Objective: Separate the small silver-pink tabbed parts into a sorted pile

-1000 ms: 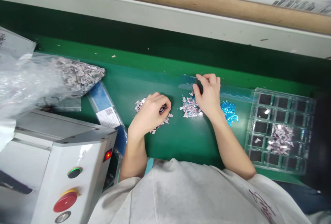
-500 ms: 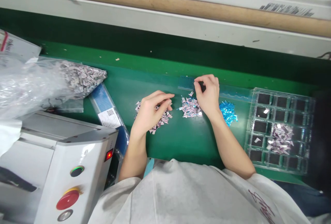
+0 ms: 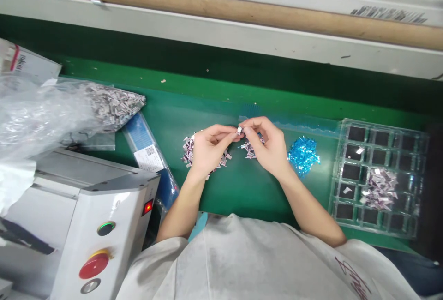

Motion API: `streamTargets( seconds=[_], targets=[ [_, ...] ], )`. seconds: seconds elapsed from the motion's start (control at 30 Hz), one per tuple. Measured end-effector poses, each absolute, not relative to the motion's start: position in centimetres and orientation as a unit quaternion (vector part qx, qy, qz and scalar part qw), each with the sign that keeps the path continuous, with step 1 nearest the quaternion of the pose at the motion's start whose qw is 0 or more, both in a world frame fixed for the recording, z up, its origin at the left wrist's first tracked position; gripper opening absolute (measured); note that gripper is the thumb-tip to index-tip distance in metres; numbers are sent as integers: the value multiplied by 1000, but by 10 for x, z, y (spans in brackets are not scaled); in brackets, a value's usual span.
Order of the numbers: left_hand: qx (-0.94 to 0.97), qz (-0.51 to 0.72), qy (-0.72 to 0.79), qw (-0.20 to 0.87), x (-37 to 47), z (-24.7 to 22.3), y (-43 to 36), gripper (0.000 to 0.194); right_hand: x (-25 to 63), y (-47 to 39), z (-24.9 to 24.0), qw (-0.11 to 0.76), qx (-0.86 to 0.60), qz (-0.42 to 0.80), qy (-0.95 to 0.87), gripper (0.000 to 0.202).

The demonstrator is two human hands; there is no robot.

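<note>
My left hand (image 3: 210,150) pinches a small silvery metal piece (image 3: 239,130) between thumb and fingertips. My right hand (image 3: 268,147) meets it there, thumb and index finger closed at the piece's right side; whatever those fingers hold is too small to make out. Under and around the left hand lies a pile of small silvery-pink metal pieces (image 3: 188,150). A second pile of such pieces (image 3: 249,149) is partly hidden by the right hand. Right of that wrist sits a heap of shiny blue film bits (image 3: 303,156). Behind the hands, a blue ribbed strip (image 3: 252,109) lies on the green table.
A clear compartment tray (image 3: 341,152) with more metal pieces stands at right. At left are a plastic bag of pieces (image 3: 116,104), a labelled blue packet (image 3: 138,134) and a grey machine (image 3: 128,207) with a red button (image 3: 94,265). A white ledge (image 3: 207,27) runs along the back.
My right hand has come from the blue strip toward me and left, to my left fingertips. The left hand has shifted slightly right, and a metal piece now shows between the hands.
</note>
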State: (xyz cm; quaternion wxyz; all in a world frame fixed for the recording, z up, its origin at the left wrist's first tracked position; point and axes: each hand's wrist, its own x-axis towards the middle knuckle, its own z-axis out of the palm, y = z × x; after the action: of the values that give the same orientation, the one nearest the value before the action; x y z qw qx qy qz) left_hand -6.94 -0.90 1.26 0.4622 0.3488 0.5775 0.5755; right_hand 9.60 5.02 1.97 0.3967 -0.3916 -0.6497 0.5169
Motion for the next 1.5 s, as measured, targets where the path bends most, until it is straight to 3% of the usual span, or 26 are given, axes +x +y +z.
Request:
streamTargets(
  seconds=[0.53,0.67,0.77,0.97,1.17,1.5],
  targets=[
    [437,566,576,396,-62,3,-12,11,99,55,13,374,-399,460,-700,7],
    [450,528,600,399,-65,2,-13,15,103,59,13,345,-389,493,-698,18],
    [514,474,622,352,-79,8,-13,19,111,64,15,319,-388,471,-725,23],
    [708,240,628,216,-119,24,-19,17,123,72,11,216,-403,378,-805,30],
    [712,167,640,236,-120,21,-20,2,120,83,2,277,-455,287,-796,16],
    [715,178,627,253,-117,16,-18,8,118,100,-26,268,-502,181,-802,35]
  ],
)
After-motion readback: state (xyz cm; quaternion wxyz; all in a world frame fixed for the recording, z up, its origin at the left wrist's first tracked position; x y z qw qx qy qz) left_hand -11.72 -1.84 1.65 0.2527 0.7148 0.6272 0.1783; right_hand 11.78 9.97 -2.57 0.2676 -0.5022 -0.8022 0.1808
